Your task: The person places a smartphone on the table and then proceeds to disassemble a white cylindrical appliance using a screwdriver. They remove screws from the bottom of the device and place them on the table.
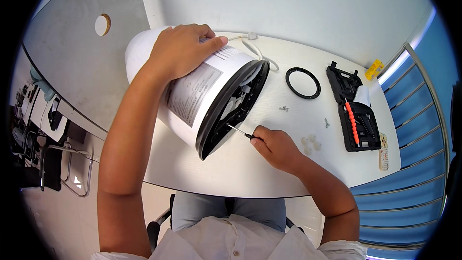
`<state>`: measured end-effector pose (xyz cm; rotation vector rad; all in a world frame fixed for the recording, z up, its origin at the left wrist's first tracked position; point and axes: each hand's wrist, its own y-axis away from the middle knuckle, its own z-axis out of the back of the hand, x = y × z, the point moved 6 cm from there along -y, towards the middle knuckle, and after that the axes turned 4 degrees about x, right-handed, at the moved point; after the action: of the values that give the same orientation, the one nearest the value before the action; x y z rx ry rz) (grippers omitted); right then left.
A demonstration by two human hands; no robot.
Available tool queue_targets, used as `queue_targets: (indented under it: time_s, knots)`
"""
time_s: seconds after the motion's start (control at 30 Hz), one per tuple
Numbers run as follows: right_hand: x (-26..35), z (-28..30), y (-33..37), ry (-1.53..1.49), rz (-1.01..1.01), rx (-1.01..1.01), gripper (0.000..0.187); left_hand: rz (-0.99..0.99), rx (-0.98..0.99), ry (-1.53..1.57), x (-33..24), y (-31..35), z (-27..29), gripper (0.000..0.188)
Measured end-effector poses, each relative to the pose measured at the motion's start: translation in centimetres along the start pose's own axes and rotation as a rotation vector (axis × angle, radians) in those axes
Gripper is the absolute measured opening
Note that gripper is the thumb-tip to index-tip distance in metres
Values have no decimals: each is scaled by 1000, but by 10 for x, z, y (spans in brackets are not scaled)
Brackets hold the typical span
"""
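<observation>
Two bare hands show: one left hand (185, 50) at the upper left of center, one right hand (276, 149) just right of center. One white appliance (226, 82) lies left of center, and one screwdriver (239, 130) is at mid-frame. Right of center there is one black ring (308, 96), two little groups of screws (284, 109), seemingly several in each though too small to count surely, and four pale round pads (308, 150). Toward the right edge come one black tool case (368, 143), one orange rod (352, 123), one yellow object (374, 69) and one remote control (383, 156).
</observation>
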<state>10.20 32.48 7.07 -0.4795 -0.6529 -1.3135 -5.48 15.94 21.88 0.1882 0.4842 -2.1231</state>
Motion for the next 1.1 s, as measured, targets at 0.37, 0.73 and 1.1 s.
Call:
queue_targets:
  time_s: [0.37, 0.73, 1.1]
  knots:
    - [10, 2, 8, 58, 123, -342, 16, 16, -11, 29, 3, 0, 1, 53]
    - [1, -3, -7, 116, -75, -51, 25, -1, -34, 42, 1, 4, 1, 53]
    - [8, 8, 0, -20, -28, -186, 22, 12, -51, 34, 1, 6, 2, 53]
